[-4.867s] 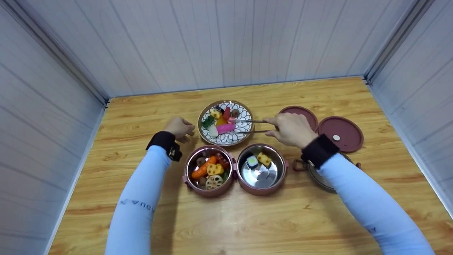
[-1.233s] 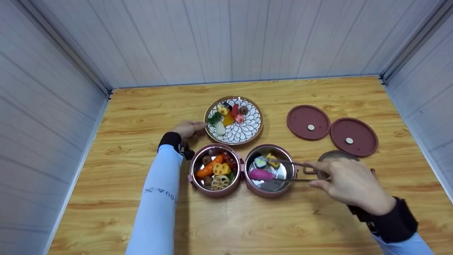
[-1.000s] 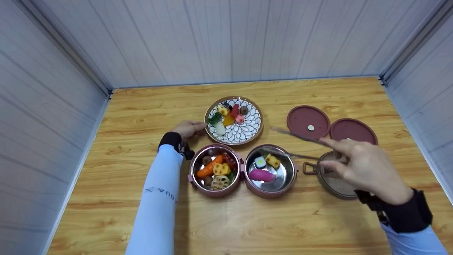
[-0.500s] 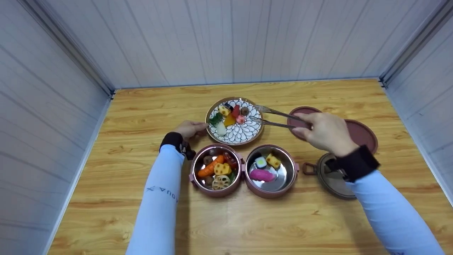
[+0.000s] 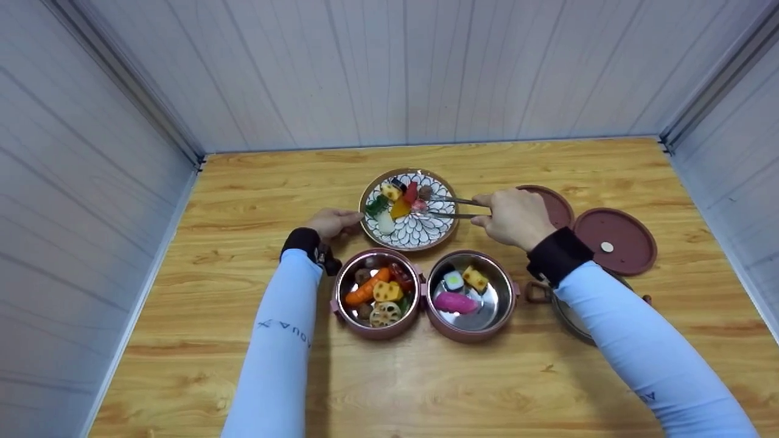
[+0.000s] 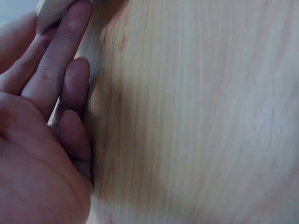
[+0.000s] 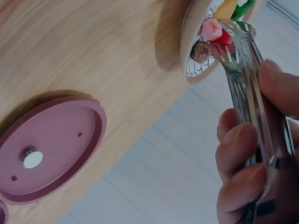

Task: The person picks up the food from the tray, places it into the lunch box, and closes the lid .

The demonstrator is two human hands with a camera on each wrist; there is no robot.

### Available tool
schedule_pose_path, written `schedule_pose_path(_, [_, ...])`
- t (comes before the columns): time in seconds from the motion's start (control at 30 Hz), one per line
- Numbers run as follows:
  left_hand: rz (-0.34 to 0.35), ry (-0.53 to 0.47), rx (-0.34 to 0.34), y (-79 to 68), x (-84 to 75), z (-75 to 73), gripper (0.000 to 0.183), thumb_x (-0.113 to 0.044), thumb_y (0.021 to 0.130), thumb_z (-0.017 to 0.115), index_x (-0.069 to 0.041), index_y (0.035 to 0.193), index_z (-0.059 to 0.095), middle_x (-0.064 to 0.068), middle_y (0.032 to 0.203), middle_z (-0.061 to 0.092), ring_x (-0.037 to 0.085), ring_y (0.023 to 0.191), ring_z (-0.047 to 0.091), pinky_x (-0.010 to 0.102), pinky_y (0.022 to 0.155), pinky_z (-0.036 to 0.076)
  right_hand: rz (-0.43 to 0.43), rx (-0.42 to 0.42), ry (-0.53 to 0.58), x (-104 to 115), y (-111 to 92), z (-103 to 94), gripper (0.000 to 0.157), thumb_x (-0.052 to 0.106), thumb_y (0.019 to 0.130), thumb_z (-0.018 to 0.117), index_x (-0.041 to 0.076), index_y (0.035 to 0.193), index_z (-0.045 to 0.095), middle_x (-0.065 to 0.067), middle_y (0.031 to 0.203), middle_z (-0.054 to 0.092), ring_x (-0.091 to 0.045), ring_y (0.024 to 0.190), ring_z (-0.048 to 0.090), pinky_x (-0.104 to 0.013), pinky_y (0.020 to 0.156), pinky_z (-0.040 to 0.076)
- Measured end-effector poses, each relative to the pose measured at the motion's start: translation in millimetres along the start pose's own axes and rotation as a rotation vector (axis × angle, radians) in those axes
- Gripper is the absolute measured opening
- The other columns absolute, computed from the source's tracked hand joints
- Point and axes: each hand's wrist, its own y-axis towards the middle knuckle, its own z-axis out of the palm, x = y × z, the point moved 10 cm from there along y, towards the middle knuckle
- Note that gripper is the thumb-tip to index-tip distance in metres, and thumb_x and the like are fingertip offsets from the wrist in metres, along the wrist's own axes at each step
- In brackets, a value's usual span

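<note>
In the head view my right hand (image 5: 517,218) grips metal tongs (image 5: 462,201), whose two arms stand apart over the right of the patterned plate (image 5: 429,232). Their tips lie by a small pink piece (image 7: 211,29) and a brown ball (image 7: 201,52); whether they touch either, I cannot tell. Red, yellow, green and white food pieces share the plate. My left hand (image 5: 333,223) holds the plate's left rim between thumb and fingers. Nearer me, the right pink-rimmed pot (image 5: 468,333) contains a magenta piece (image 5: 456,302), a sushi roll (image 5: 453,280) and a yellow holed piece (image 5: 475,279).
Touching it, the left pot (image 5: 377,333) holds a carrot (image 5: 367,288), a lotus root slice (image 5: 385,314) and other pieces. Two dark-red lids (image 5: 627,234) lie at the right, one partly behind my hand. A handled grey-brown lid (image 5: 575,322) is partly under my right forearm.
The tongs carried the magenta piece from the plate into the right pot and released it. My right hand then brought them back over the plate. My left hand came to the plate's rim.
</note>
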Motion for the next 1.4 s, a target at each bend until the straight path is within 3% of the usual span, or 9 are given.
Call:
schedule_pose_path(0.17, [0.001, -0.007, -0.009, -0.3, 0.1, -0.2, 0.042, -0.030, 0.097, 0.066, -0.006, 0.131, 0.064, 0.001, 0.092, 0.065, 0.014, 0.081, 0.053, 0.025, 0.074, 0.042, 0.013, 0.026, -0.037, 3, 2, 5.9, 0.050, 0.042, 0.094, 0.067, 0.018, 0.137, 0.062, -0.017, 0.113, 0.069, -0.032, 0.076, 0.062, -0.045, 0.060, 0.046])
schedule_pose_path(0.47, [0.043, -0.014, -0.009, 0.2, -2.6, 1.2, 0.044, -0.027, 0.098, 0.064, -0.002, 0.135, 0.060, 0.002, 0.093, 0.063, 0.016, 0.085, 0.055, 0.025, 0.074, 0.042, -0.026, -0.038, -0.071, 7, 4, 7.7, 0.046, 0.040, 0.092, 0.070, 0.016, 0.131, 0.066, -0.023, 0.104, 0.070, -0.041, 0.079, 0.065, -0.052, 0.058, 0.049])
schedule_pose_path(0.73, [0.031, 0.051, 0.002, -0.2, -2.8, 0.8, 0.045, -0.030, 0.098, 0.063, -0.005, 0.135, 0.060, 0.003, 0.100, 0.065, 0.017, 0.092, 0.056, 0.026, 0.080, 0.043, 0.007, -0.011, -0.053, -2, -12, -9.3, 0.045, 0.042, 0.092, 0.068, 0.020, 0.132, 0.066, -0.019, 0.106, 0.070, -0.037, 0.078, 0.064, -0.049, 0.059, 0.049])
schedule_pose_path(0.83, [0.024, 0.064, 0.011, -1.2, -3.2, 0.8, 0.046, -0.032, 0.099, 0.062, -0.007, 0.137, 0.059, 0.002, 0.104, 0.067, 0.017, 0.099, 0.057, 0.027, 0.085, 0.043, -0.025, -0.042, -0.030, -2, -27, -23.8, 0.044, 0.040, 0.093, 0.069, 0.019, 0.131, 0.067, -0.012, 0.085, 0.069, -0.028, 0.065, 0.059, -0.044, 0.053, 0.046])
schedule_pose_path(0.93, [0.019, 0.073, 0.015, -2.4, -3.6, 0.7, 0.047, -0.034, 0.099, 0.062, -0.008, 0.138, 0.059, 0.004, 0.109, 0.067, 0.018, 0.102, 0.056, 0.028, 0.088, 0.042, -0.061, -0.067, -0.008, -2, -48, -37.9, 0.044, 0.038, 0.093, 0.070, 0.017, 0.131, 0.067, -0.002, 0.061, 0.053, -0.019, 0.053, 0.048, -0.036, 0.044, 0.038])
schedule_pose_path(1.0, [0.017, 0.088, 0.010, -3.3, -3.1, 0.3, 0.047, -0.035, 0.098, 0.062, -0.009, 0.138, 0.059, 0.005, 0.112, 0.067, 0.018, 0.102, 0.055, 0.029, 0.090, 0.042, -0.076, -0.078, 0.003, -4, -66, -45.3, 0.045, 0.038, 0.093, 0.070, 0.017, 0.132, 0.065, 0.000, 0.056, 0.043, -0.016, 0.047, 0.039, -0.032, 0.040, 0.030])
schedule_pose_path(1.03, [0.015, 0.089, 0.010, -3.7, -2.7, 0.5, 0.048, -0.036, 0.098, 0.063, -0.010, 0.138, 0.059, 0.005, 0.114, 0.066, 0.018, 0.103, 0.055, 0.029, 0.091, 0.041, -0.085, -0.089, 0.001, -4, -75, -48.8, 0.045, 0.037, 0.092, 0.070, 0.017, 0.132, 0.065, 0.001, 0.055, 0.039, -0.015, 0.046, 0.035, -0.031, 0.040, 0.027])
schedule_pose_path(1.23, [0.015, 0.074, 0.002, -0.5, -0.2, 0.2, 0.048, -0.035, 0.097, 0.065, -0.009, 0.138, 0.059, 0.002, 0.110, 0.067, 0.014, 0.097, 0.056, 0.027, 0.087, 0.043, -0.191, -0.255, 0.013, -8, -130, -62.7, 0.045, 0.031, 0.083, 0.080, 0.014, 0.124, 0.071, -0.002, 0.065, 0.059, -0.009, 0.046, 0.028, -0.028, 0.039, 0.022])
schedule_pose_path(1.4, [0.046, 0.120, 0.001, 2.7, -2.9, 0.3, 0.049, -0.033, 0.099, 0.061, -0.006, 0.139, 0.057, 0.001, 0.098, 0.066, 0.013, 0.086, 0.058, 0.024, 0.078, 0.045, -0.237, -0.329, 0.087, -11, -162, -45.3, 0.043, 0.028, 0.078, 0.084, 0.013, 0.117, 0.074, 0.000, 0.080, 0.071, -0.006, 0.050, 0.039, -0.026, 0.039, 0.028])
